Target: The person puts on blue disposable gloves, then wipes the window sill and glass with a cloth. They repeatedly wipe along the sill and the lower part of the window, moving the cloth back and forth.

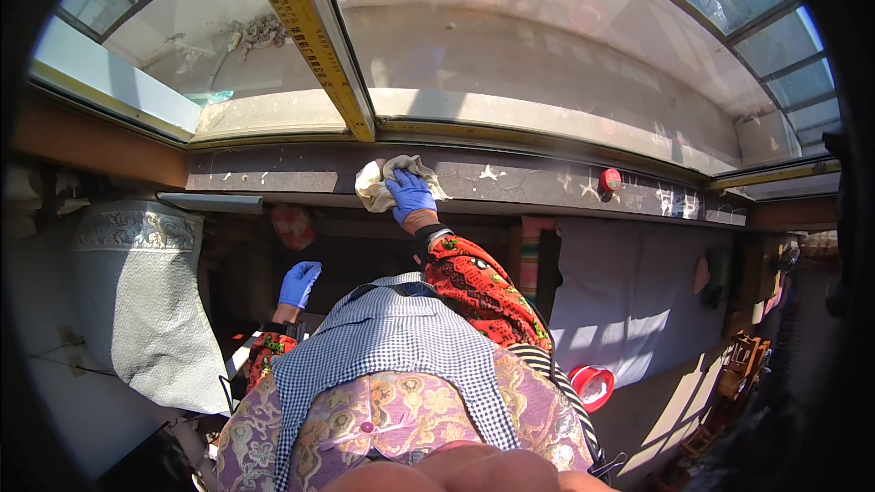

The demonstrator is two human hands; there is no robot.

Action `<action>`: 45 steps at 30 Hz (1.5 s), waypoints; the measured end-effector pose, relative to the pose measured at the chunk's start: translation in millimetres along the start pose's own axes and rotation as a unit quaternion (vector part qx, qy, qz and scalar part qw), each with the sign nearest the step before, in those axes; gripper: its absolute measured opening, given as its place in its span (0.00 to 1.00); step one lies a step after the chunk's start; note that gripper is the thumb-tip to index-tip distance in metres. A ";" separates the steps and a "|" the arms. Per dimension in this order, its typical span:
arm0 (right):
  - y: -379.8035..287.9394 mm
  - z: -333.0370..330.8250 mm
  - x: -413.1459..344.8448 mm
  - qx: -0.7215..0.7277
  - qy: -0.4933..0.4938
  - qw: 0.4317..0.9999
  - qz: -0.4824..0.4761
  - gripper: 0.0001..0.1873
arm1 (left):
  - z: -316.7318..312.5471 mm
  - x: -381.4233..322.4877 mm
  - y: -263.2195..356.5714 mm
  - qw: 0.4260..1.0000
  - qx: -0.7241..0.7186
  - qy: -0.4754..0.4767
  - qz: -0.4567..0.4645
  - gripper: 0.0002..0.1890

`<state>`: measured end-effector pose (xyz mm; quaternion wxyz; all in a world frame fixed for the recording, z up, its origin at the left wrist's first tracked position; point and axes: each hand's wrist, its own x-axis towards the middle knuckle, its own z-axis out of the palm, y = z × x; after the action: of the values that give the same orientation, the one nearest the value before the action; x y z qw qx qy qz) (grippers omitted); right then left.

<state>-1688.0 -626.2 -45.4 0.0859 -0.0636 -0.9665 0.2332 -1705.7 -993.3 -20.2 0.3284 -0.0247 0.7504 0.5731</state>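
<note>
My right hand (pixel 411 195), in a blue disposable glove, presses on a crumpled off-white cloth (pixel 374 186). The cloth lies on the dark window sill (pixel 533 181), bunched under and around the fingers and partly over the sill's front edge. Lower and to the left, my left hand (pixel 300 285) wears a matching glove and hangs in front of the sill, away from the cloth. Its fingers are curled together, and nothing shows in them. A small round red container (pixel 610 180) stands on the sill to the right of the cloth.
A sliding window frame (pixel 321 61) with yellow protective film rises behind the sill. White patches (pixel 489 172) mark the sill's surface. A pale quilted cover (pixel 160 301) hangs at left; a grey cloth (pixel 629 287) hangs at right. A red-rimmed bucket (pixel 592 387) stands low at right.
</note>
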 end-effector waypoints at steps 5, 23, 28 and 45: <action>100.5 -52.9 -45.8 -0.076 0.023 0.993 0.082 0.34 | -3.6 -0.7 2.4 0.999 0.016 0.032 -0.012 0.10; 65.4 -32.0 -28.7 -0.009 0.033 0.999 -0.004 0.29 | 49.3 16.7 35.2 0.956 0.286 0.014 0.055 0.17; 81.3 -40.7 -35.4 -0.010 0.026 0.999 -0.044 0.26 | 57.9 9.5 66.2 0.957 0.281 0.047 0.047 0.16; 19.9 14.2 14.7 -0.031 -0.009 0.997 -0.065 0.30 | -58.9 -5.9 22.7 0.975 0.146 0.170 -0.006 0.17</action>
<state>-1703.5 -612.5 -65.1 0.0906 -0.0010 -0.9760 0.1979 -1737.8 -1039.2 9.6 0.1994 -0.0776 0.8708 0.4426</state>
